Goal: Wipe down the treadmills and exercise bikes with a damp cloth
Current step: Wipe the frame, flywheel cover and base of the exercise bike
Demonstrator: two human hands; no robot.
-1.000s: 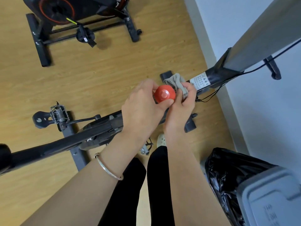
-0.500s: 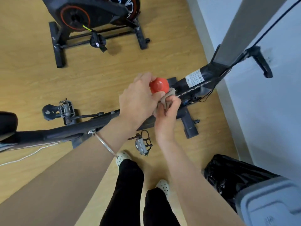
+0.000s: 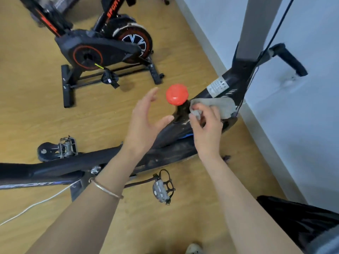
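At centre frame her right hand (image 3: 206, 123) pinches a grey cloth (image 3: 218, 105) against the bike frame (image 3: 170, 142) below the red knob (image 3: 177, 94), while the left hand (image 3: 145, 121) hovers beside it, fingers spread and holding nothing.

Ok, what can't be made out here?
All head view.
Print on the sticker of the near bike: too small, blurred.
The stem under the red knob: partly hidden by cloth and right hand.
The near bike's frame: cut off at left edge.
The black bag: cut off at bottom-right corner.
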